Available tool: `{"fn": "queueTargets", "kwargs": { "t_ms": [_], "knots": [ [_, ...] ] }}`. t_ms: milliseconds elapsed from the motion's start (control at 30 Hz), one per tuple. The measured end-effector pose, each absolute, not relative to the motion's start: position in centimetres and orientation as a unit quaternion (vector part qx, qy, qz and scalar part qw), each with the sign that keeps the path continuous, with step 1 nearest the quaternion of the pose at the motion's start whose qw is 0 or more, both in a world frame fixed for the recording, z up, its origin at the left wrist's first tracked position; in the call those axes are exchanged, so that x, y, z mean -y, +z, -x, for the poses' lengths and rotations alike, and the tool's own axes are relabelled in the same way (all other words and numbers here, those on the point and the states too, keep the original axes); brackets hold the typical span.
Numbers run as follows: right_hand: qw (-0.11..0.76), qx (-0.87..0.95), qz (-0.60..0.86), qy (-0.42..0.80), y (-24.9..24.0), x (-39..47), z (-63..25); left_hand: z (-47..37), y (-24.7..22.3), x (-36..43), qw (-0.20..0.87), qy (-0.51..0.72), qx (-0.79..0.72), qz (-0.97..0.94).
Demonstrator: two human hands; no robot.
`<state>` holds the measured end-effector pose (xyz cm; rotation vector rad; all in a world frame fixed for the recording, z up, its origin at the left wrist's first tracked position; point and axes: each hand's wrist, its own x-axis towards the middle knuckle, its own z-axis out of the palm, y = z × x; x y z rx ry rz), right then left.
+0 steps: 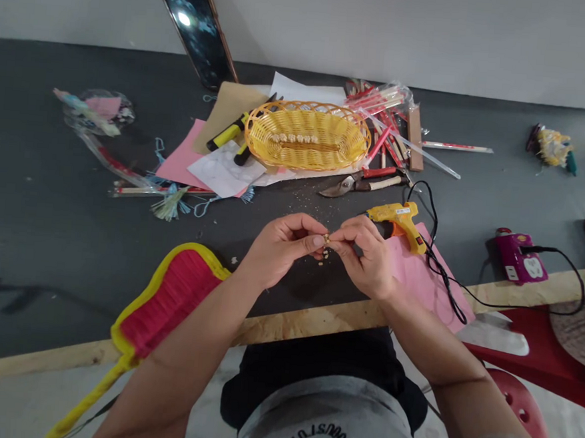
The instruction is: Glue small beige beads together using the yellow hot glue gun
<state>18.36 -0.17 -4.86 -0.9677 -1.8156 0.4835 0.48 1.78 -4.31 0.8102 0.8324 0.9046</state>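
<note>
Both hands meet above the dark table near its front edge. My left hand [291, 242] is closed, with thumb and forefinger pinching a small tan piece [326, 240] whose kind is too small to make out. My right hand [365, 254] pinches the same piece from the other side. More tan bits show just below the fingertips, and pale crumbs are scattered on the table beyond. A yellow glue gun [400, 220] lies right beside my right hand. Past the hands stands a yellow woven basket [307, 154] with a row of small pale clusters [294, 138] in it.
Pruning shears [362, 182] lie before the basket, near bundled red-and-white sticks [391, 142]. Papers and yellow-handled pliers [228, 133] are at its left. A red-and-yellow fan [171, 297] lies by my left forearm. The glue gun's cord runs toward a purple power socket [521, 258].
</note>
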Motion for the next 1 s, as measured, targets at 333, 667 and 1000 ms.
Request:
{"fn": "queueTargets", "kwargs": {
  "t_ms": [333,667,1000],
  "knots": [
    [0.49,0.748,0.393,0.216,-5.15,0.11,-18.58,-0.49,-4.29,-1.83,0.731,0.428,-0.379,-0.371],
    [0.488,0.756,0.383,0.208,-5.29,0.23,-18.4,-0.28,-4.81,-1.72,0.703,0.421,-0.392,-0.418],
    [0.498,0.744,0.377,0.237,-4.96,0.19,-18.78,-0.17,-4.68,-1.81,0.71,0.423,-0.392,-0.404]
  ]
}}
